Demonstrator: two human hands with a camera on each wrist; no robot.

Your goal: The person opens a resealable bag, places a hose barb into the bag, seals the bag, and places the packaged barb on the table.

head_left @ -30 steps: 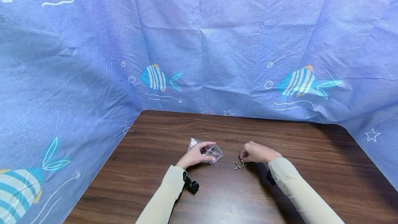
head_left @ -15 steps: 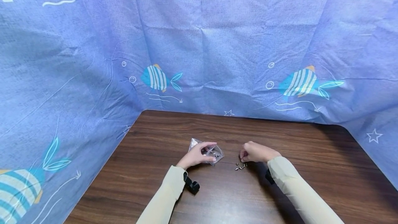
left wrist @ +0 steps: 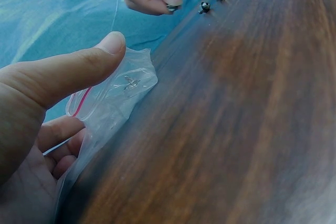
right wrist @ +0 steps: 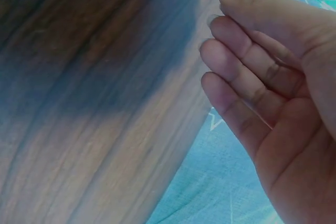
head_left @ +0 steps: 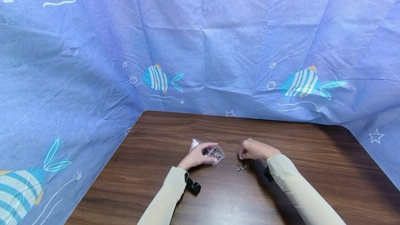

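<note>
My left hand (head_left: pixel 197 155) curves thumb and fingers around the mouth of a clear zip-lock bag (left wrist: pixel 126 90) with a red seal line. Some small metal pieces show through the bag's plastic (head_left: pixel 222 155). To the right, my right hand (head_left: pixel 255 149) pinches a small metal screw (left wrist: pixel 171 8) between thumb and forefinger; in the right wrist view the thumb hides it. Several more small screws (head_left: pixel 242 168) lie loose on the table just in front of the right hand, two of them visible in the left wrist view.
The dark wood-grain table (head_left: pixel 175 127) reaches back to a blue fish-print cloth (head_left: pixel 231 44) hanging behind it and at the sides. A black camera mount (head_left: pixel 193 186) sits on the left wrist, close over the table.
My right hand has lifted from the loose screws and shifted slightly left and away from me, with a screw in its fingertips. The left hand and bag stay in place.
</note>
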